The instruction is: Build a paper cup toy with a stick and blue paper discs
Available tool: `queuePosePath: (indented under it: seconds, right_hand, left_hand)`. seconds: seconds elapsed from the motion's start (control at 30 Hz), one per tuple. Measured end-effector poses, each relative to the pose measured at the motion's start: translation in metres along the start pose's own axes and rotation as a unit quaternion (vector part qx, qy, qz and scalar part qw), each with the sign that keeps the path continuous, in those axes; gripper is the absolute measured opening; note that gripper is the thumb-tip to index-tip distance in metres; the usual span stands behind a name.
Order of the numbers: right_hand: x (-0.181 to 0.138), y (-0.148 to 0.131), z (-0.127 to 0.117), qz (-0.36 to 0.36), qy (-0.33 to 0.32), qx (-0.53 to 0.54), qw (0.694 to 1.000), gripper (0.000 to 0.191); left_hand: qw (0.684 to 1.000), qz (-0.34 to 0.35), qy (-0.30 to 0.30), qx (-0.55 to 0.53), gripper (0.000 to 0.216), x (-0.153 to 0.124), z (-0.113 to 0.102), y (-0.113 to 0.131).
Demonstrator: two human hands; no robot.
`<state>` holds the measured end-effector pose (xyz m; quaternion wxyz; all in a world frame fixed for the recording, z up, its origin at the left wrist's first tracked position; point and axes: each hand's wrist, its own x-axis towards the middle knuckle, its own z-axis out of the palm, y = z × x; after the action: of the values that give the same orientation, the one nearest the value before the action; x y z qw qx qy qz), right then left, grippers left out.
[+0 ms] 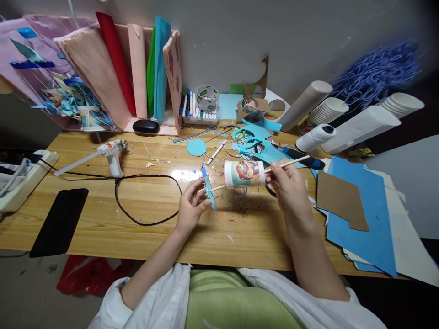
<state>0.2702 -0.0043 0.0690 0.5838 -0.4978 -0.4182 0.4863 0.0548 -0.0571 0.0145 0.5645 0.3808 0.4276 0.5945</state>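
Observation:
A paper cup (244,174) with a colourful printed picture lies sideways in the air above the table's middle. Through it runs a thin wooden stick (297,160), poking out at both ends. My right hand (288,183) is closed around the stick at the cup's right end. On the stick's left end sits a light-blue paper cutout (210,194), seen nearly edge-on. The fingers of my left hand (192,203) pinch this cutout from the left; some fingertips are hidden behind it.
A glue gun (115,157) with its black cable (147,224) and a phone (60,221) are on the left. Blue paper scraps (255,146), a marker (216,152) and a blue paper circle (196,147) lie behind my hands. Coloured sheets (363,205) are stacked at right.

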Motion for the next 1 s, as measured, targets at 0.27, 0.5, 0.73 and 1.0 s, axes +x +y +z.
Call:
queuePosePath:
  seconds: [0.27, 0.5, 0.73, 1.0]
  right_hand:
    - [0.002, 0.005, -0.010, 0.102, -0.010, 0.014, 0.995, 0.032]
    - [-0.005, 0.004, -0.008, 0.119, 0.014, 0.064, 0.991, 0.032]
    - [-0.012, 0.009, -0.006, 0.011, 0.012, 0.114, 0.993, 0.030]
    - [-0.011, 0.008, -0.016, -0.115, -0.056, 0.092, 0.988, 0.023]
  left_hand:
    - [0.957, 0.181, -0.087, 0.208, 0.070, 0.002, 0.002, 0.027]
    - [0.927, 0.239, -0.112, 0.267, 0.073, 0.009, 0.003, 0.041]
    - [0.977, 0.131, -0.086, 0.143, 0.057, 0.004, 0.008, 0.038]
    - [0.996, -0.007, -0.086, 0.037, 0.058, 0.003, 0.011, 0.036]
